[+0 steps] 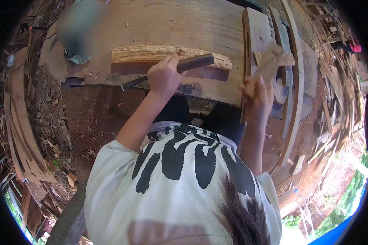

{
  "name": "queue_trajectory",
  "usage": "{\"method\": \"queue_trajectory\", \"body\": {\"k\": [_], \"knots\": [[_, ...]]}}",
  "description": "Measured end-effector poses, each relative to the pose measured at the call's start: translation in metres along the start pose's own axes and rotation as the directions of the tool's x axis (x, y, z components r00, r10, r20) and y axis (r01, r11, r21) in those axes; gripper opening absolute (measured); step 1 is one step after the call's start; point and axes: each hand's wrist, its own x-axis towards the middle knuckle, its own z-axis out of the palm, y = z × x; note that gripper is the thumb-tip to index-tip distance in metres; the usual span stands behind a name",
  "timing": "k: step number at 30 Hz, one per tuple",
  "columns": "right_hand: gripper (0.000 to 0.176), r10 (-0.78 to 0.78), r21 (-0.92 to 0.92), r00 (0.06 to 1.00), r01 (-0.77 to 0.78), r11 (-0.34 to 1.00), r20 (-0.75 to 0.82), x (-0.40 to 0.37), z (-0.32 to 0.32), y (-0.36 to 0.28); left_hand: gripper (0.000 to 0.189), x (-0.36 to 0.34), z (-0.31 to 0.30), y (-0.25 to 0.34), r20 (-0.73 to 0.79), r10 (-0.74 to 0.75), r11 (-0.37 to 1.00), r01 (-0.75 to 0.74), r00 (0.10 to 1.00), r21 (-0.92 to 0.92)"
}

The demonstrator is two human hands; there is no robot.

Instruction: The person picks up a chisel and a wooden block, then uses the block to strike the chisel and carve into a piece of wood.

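Observation:
My left hand point(164, 78) is wrapped round a chisel point(200, 61). Its thick dark handle points to the upper right, and its narrow blade slants down left to a bright tip beyond the bench's near edge. Just behind this hand lies a long strip of wood point(151, 52) with a rough, carved-looking upper face, partly overlapped by the hand and handle. At the right, my right hand point(258, 96) is closed on the handle of a wooden mallet point(273, 54), smeared by motion. The mallet's head is raised over some boards.
The broad wooden bench point(192, 24) carries scattered chips. Along its right side lie a thick plank point(257, 26) and long narrow boards point(296, 81). More boards point(18, 118) lie on the ground at left, with scrap wood point(335, 90) heaped at right. A blurred patch point(79, 28) covers the upper left.

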Motion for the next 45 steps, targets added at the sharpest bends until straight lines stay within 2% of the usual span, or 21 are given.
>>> {"method": "queue_trajectory", "body": {"k": [5, 6, 8, 11, 13, 14, 17, 18, 20, 21, 25, 27, 28, 30, 34, 36, 38, 40, 42, 44, 45], "knots": [[0.037, -0.141, 0.246, 0.985, 0.114, 0.963, 0.096, 0.065, 0.060, 0.048, 0.039, -0.003, -0.003, -0.008, 0.028, 0.031, 0.999, -0.031, 0.999, 0.020], [0.037, -0.144, 0.251, 0.986, 0.118, 0.961, 0.089, 0.075, 0.070, 0.058, 0.037, -0.003, -0.006, -0.008, 0.044, -0.023, 1.000, 0.024, 0.999, -0.009], [0.037, -0.248, 0.212, 0.968, 0.234, 0.949, 0.042, 0.086, 0.085, 0.071, 0.035, -0.005, -0.013, -0.011, 0.063, -0.071, 0.997, 0.073, 0.996, -0.034], [0.033, -0.282, 0.151, 0.959, 0.275, 0.949, 0.030, 0.089, 0.086, 0.076, 0.034, -0.007, -0.030, -0.018, 0.019, -0.155, 0.984, 0.156, 0.988, -0.086], [0.030, -0.299, 0.100, 0.954, 0.296, 0.950, 0.015, 0.090, 0.077, 0.082, 0.034, -0.002, -0.051, -0.016, -0.076, -0.211, 0.938, 0.180, 0.975, -0.295], [0.029, -0.273, 0.061, 0.962, 0.270, 0.961, 0.031, 0.089, 0.070, 0.085, 0.034, -0.003, -0.055, -0.021, -0.069, -0.210, 0.939, 0.181, 0.975, -0.292], [0.028, -0.226, -0.005, 0.973, 0.226, 0.974, 0.055, 0.078, 0.057, 0.081, 0.036, -0.003, -0.071, -0.026, 0.086, -0.518, 0.570, 0.418, 0.851, -0.708], [0.027, -0.214, -0.034, 0.975, 0.216, 0.976, 0.065, 0.072, 0.053, 0.078, 0.036, -0.001, -0.076, -0.026, 0.090, -0.520, 0.572, 0.424, 0.850, -0.702], [0.028, -0.234, -0.086, 0.971, 0.237, 0.968, 0.051, 0.069, 0.044, 0.081, 0.036, 0.001, -0.084, -0.024, 0.191, -0.505, 0.232, 0.345, 0.842, -0.910], [0.026, -0.261, -0.096, 0.962, 0.268, 0.959, 0.075, 0.067, 0.040, 0.081, 0.039, 0.005, -0.088, -0.017, 0.220, -0.542, 0.136, 0.343, 0.811, -0.929], [0.026, -0.257, -0.095, 0.961, 0.266, 0.959, 0.100, 0.057, 0.024, 0.083, 0.042, 0.001, -0.085, -0.010, 0.244, -0.489, -0.002, 0.278, 0.838, -0.961], [0.026, -0.260, -0.128, 0.961, 0.272, 0.954, 0.097, 0.052, 0.020, 0.084, 0.050, 0.006, -0.080, -0.003, 0.145, -0.430, -0.046, 0.139, 0.891, -0.989], [0.027, -0.277, -0.105, 0.955, 0.288, 0.952, 0.104, 0.050, 0.018, 0.084, 0.050, 0.010, -0.079, 0.003, 0.151, -0.426, -0.043, 0.147, 0.892, -0.988], [0.028, -0.292, -0.081, 0.951, 0.300, 0.950, 0.099, 0.045, 0.014, 0.083, 0.057, 0.019, -0.076, 0.016, 0.010, -0.397, -0.106, -0.035, 0.918, -0.994], [0.030, -0.237, -0.083, 0.965, 0.247, 0.965, 0.113, 0.041, 0.008, 0.080, 0.059, 0.037, -0.053, 0.031, -0.032, -0.373, -0.199, -0.113, 0.927, -0.973], [0.031, -0.236, -0.105, 0.965, 0.248, 0.963, 0.117, 0.041, 0.006, 0.082, 0.058, 0.046, -0.038, 0.037, 0.012, -0.299, -0.354, -0.099, 0.954, -0.930], [0.029, -0.169, -0.096, 0.981, 0.178, 0.979, 0.094, 0.042, 0.006, 0.083, 0.051, 0.054, -0.029, 0.053, 0.031, -0.330, -0.350, -0.092, 0.943, -0.932], [0.030, -0.152, -0.093, 0.986, 0.158, 0.983, 0.075, 0.041, 0.006, 0.080, 0.040, 0.061, -0.025, 0.062, 0.151, -0.407, -0.285, 0.032, 0.901, -0.958], [0.034, -0.133, -0.146, 0.986, 0.146, 0.978, 0.099, 0.041, 0.007, 0.078, 0.028, 0.068, -0.028, 0.059, 0.172, -0.380, -0.230, 0.087, 0.909, -0.969], [0.037, -0.128, -0.203, 0.985, 0.150, 0.968, 0.120, 0.040, 0.010, 0.071, 0.024, 0.074, -0.035, 0.055, 0.426, -0.258, 0.154, 0.472, 0.867, -0.868], [0.037, -0.151, -0.290, 0.979, 0.186, 0.939, 0.139, 0.042, 0.009, 0.072, 0.023, 0.076, -0.032, 0.054, 0.490, -0.310, 0.277, 0.570, 0.815, -0.773]]}}
